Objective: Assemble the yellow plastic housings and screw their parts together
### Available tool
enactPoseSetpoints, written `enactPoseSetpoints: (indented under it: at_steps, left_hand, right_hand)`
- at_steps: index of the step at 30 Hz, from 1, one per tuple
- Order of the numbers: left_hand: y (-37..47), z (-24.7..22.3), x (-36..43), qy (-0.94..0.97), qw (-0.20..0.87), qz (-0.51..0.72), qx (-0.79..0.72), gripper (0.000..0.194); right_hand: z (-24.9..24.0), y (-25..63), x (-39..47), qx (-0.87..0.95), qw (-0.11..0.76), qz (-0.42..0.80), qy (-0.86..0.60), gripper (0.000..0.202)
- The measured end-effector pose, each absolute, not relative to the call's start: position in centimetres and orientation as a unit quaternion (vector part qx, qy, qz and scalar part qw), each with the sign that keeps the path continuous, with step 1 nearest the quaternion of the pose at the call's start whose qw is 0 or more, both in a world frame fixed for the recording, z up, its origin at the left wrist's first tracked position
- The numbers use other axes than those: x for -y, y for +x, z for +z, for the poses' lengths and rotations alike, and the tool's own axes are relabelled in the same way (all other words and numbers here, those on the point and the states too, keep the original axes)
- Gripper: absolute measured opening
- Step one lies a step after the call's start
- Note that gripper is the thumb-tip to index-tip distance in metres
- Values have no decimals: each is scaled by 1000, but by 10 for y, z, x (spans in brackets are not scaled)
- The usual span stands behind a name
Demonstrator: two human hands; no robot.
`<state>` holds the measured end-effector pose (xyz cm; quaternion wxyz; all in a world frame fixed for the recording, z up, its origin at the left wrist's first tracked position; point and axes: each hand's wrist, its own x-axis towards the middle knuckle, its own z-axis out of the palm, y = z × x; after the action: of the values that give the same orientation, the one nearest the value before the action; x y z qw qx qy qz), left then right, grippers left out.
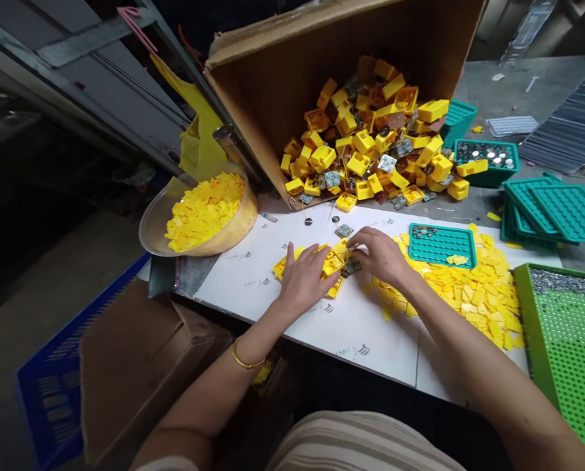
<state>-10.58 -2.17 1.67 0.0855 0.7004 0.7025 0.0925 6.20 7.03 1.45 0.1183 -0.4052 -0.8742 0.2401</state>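
Observation:
Several open yellow plastic cases lie grouped on the white tabletop sheet. My left hand rests over these cases with its fingers spread, thumb towards the right, hiding part of them. At their right side, my right hand has its fingertips pinched together; what is between them is too small to make out. Just under those fingertips is a dark circuit board. Another small circuit board lies behind the cases, near two round metal pieces, one a dark disc.
A tipped cardboard box spills yellow cases and boards at the back. Left stands a clear bowl of yellow pieces. Rightward are loose yellow pieces, a teal tray, stacked teal trays and a green perforated tray.

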Motion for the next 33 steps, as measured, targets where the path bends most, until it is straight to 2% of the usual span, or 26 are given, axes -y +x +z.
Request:
enactPoseSetpoints:
  at_steps: [3, 6, 8, 10, 12, 14, 17, 20, 23, 25, 29, 31, 33]
  left_hand:
    - [-110, 29, 14, 711, 52, 137, -688, 47]
    - [-111, 58, 14, 741, -14, 176, -648, 44]
    - [-109, 80, 16, 757, -28, 186, -626, 43]
    - [-104, 99, 17, 751, -17, 204, -628, 44]
    - [-97, 112, 18, 730, 15, 241, -639, 47]
    - [-90, 119, 19, 701, 80, 292, -646, 49]
    - [-79, 115, 22, 614, 264, 379, -640, 59]
    - [-67, 92, 33, 448, 534, 398, -596, 61]
    - [-47, 57, 52, 243, 745, 312, -537, 54]
    - [-30, 35, 67, 158, 805, 261, -509, 48]
    - [-1, 14, 86, 113, 849, 212, -471, 40]
    - [7, 13, 89, 104, 852, 207, -470, 39]
    - [11, 13, 88, 105, 848, 205, -477, 37]
  right_hand:
    - [16, 72, -68, 866, 172, 250, -397, 36]
    - [17, 81, -64, 823, 264, 292, -410, 48]
    - [18, 82, -61, 794, 317, 341, -391, 52]
    - [21, 78, -56, 764, 336, 424, -352, 57]
    - [26, 72, -50, 713, 328, 540, -302, 55]
    - [32, 68, -43, 641, 306, 654, -261, 42]
    - [38, 77, -25, 568, 278, 730, -258, 25]
    - [38, 111, 0, 605, 282, 655, -354, 24]
    - [32, 157, 25, 686, 239, 498, -474, 14]
    - [25, 184, 40, 717, 174, 443, -510, 12]
    - [13, 215, 61, 719, 57, 432, -541, 10]
    - [11, 222, 71, 705, 47, 417, -571, 22]
    - [12, 227, 80, 685, 85, 392, -608, 33]
